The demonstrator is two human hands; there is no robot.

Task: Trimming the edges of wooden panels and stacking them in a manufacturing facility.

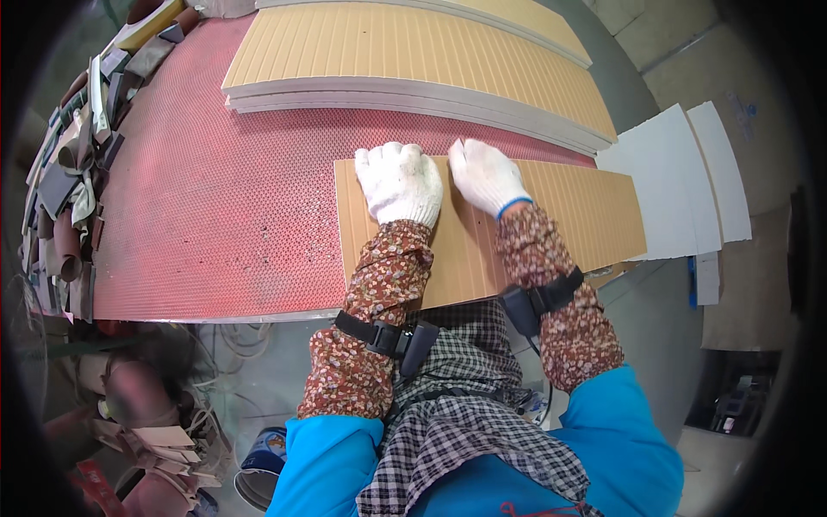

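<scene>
A tan grooved board (577, 202) lies in front of me across the near edge of the red table. My left hand (399, 183), in a white knit glove, is closed with its fingers curled over the board's far edge. Just to its right, my right hand (488, 175) wears a white glove with a blue cuff. Its fingers are bent together at the same far edge, and their tips are turned away. Whatever they may hold is hidden. Both wrists rest above the board, with the forearms in floral sleeves.
Beyond the board, a stack of similar tan boards with white edges (413, 65) lies on the red textured tabletop (198, 198). Scraps and rolled abrasive-looking pieces (73, 189) line the table's left edge. White panels (668, 185) stand at the right. Below left are a bucket (261, 465) and more scraps.
</scene>
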